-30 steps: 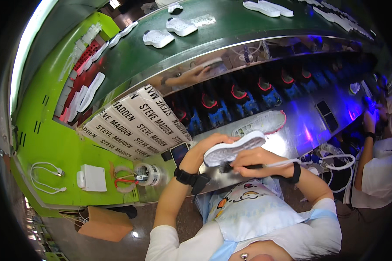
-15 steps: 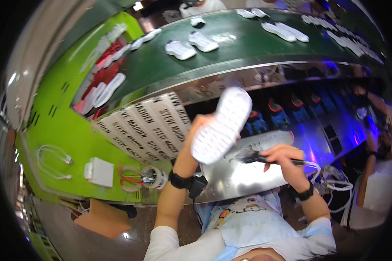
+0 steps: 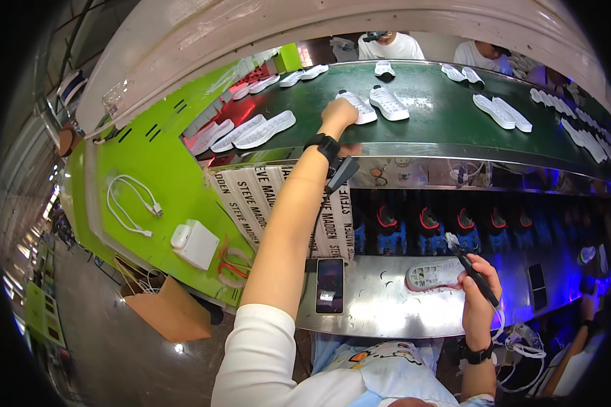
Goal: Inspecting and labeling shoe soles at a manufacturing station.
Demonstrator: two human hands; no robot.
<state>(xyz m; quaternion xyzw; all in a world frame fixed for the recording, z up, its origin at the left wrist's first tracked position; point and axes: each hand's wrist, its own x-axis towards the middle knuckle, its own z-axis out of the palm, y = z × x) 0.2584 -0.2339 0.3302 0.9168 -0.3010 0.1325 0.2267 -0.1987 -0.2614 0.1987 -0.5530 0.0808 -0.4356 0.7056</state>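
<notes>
Touching a white sole [image 3: 363, 108] on the green belt [image 3: 434, 129]: left hand [image 3: 339, 114]; whether gripping, cannot tell. Gripped in right hand [image 3: 480, 292]: black corded brush [image 3: 474, 273], raised over metal worktop [image 3: 387, 315]. Work, seemingly midway: lattice sole [image 3: 431, 275] on the worktop, further white soles [image 3: 502, 112] on the belt; which are finished, unclear. Container: brown paper bag [image 3: 170, 313], pale cord at its mouth, depths hidden.

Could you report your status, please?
Left hand at white sole on green belt, grip unclear. Right hand holding black-handled brush. Grey sole on metal bench nearby.
</notes>
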